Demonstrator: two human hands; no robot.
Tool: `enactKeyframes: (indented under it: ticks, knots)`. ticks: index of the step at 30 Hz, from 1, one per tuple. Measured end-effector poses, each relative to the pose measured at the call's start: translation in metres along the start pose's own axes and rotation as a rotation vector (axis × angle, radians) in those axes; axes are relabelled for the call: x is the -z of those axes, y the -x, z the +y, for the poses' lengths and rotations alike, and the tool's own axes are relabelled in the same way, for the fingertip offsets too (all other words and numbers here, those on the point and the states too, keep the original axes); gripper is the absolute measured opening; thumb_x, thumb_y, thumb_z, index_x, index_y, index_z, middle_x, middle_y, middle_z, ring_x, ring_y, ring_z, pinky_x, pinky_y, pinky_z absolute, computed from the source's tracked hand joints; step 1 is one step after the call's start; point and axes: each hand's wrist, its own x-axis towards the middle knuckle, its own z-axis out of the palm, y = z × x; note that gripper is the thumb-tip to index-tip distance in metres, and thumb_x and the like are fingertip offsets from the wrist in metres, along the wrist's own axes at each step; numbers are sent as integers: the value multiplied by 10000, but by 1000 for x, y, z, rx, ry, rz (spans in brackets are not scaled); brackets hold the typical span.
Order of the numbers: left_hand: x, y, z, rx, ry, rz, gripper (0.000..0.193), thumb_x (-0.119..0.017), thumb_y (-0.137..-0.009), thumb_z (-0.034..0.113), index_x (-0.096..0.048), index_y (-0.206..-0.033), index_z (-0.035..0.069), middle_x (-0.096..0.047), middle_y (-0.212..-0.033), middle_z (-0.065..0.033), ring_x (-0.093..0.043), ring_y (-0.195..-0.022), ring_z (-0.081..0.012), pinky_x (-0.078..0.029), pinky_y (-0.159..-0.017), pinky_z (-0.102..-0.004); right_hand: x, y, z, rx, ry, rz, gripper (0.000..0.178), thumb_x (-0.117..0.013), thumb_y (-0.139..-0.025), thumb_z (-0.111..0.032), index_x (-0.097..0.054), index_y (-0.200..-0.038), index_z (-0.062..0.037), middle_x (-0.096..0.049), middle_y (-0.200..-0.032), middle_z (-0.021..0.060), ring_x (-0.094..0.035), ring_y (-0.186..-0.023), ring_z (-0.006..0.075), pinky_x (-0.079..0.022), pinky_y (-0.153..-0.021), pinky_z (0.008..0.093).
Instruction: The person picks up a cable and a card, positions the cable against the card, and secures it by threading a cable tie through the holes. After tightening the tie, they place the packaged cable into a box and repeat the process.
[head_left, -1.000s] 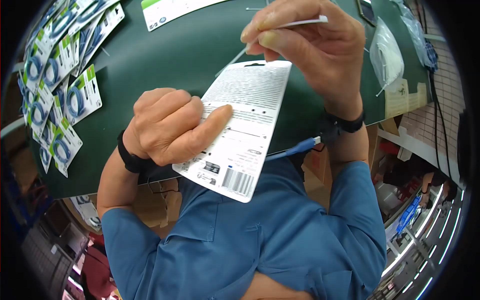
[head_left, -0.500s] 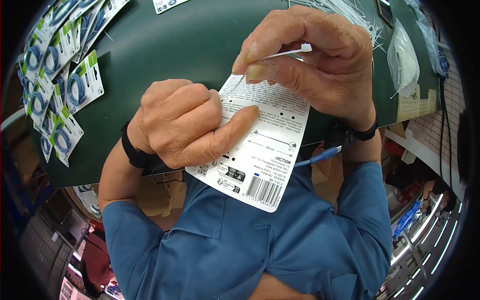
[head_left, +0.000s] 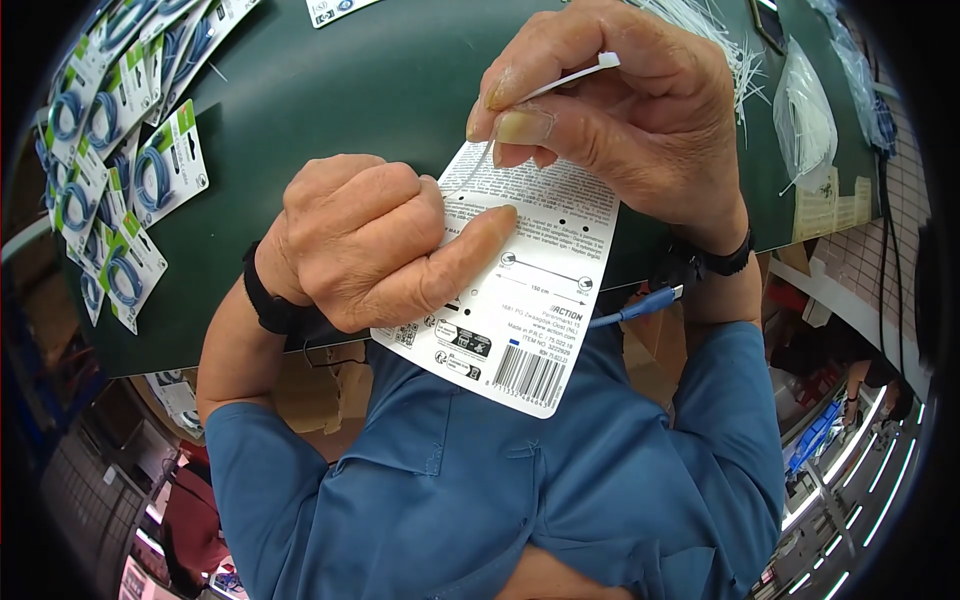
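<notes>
Card and tie in the hands, the fastening unfinished. The left hand (head_left: 365,240) is closed on the left edge of a white card (head_left: 525,325), its fingers curled and its thumb laid flat across the printed back. The card lies between the two hands, its lower end over the lap. The right hand (head_left: 610,110), above the card's upper part, pinches a thin white tie (head_left: 568,79) between thumb and forefinger; the head of the tie points up and away, while its tail runs down toward the fingers of the left hand. Whether the tail passes through a hole cannot be told. Small dark holes (head_left: 562,222) show to the right of the left thumb. A blue plug (head_left: 650,303) juts from beside the card, below the right hand.

Progress, as judged: the tie is not yet closed into a loop, so threading and tightening appear to remain; the card's front is hidden. To the left of the left hand, a heap of packs (head_left: 155,175) with coiled blue cables looks finished. Loose ties (head_left: 745,75) lie just beyond the right hand, and a clear bag (head_left: 805,120) to its right, on the green table (head_left: 300,110).
</notes>
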Motion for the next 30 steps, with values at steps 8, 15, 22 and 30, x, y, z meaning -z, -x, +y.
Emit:
enactKeyframes:
  ticks: [8, 15, 22, 30]
  knots:
    - [-1, -3, -4, 8, 13, -2, 509, -803, -672, 202, -720, -1158, 73, -457, -650, 40, -447, -533, -87, -333, -447, -249, -3, -6, 29, 207, 121, -106, 119, -773, -826, 57, -728, -920, -1, -741, -904, 98, -734, -837, 183, -593, -728, 290]
    - [0, -9, -9, 23, 23, 9, 490, -808, -681, 193, -713, -1143, 64, -528, -679, 18, -526, -562, -114, -359, -465, -251, 2, -10, 22, 157, 300, -179, 91, -787, -824, 18, -721, -875, -18, -735, -868, 77, -714, -788, 161, -571, -718, 282]
    - [8, -16, -6, 58, 5, 15, 414, -806, -673, 162, -728, -1065, 53, -593, -739, -26, -618, -626, -158, -440, -499, -268, 2, -12, 20, 107, 180, -225, 67, -766, -838, 15, -720, -876, -15, -719, -831, 56, -694, -763, 147, -556, -708, 271]
    - [1, -21, -10, 189, 72, 92, 373, -808, -673, 59, -739, -1039, 35, -625, -795, -59, -661, -651, -209, -511, -548, -283, 8, -18, 17, 83, 133, -75, 154, -745, -885, 2, -707, -1033, -10, -735, -965, 42, -679, -831, 90, -542, -698, 240]
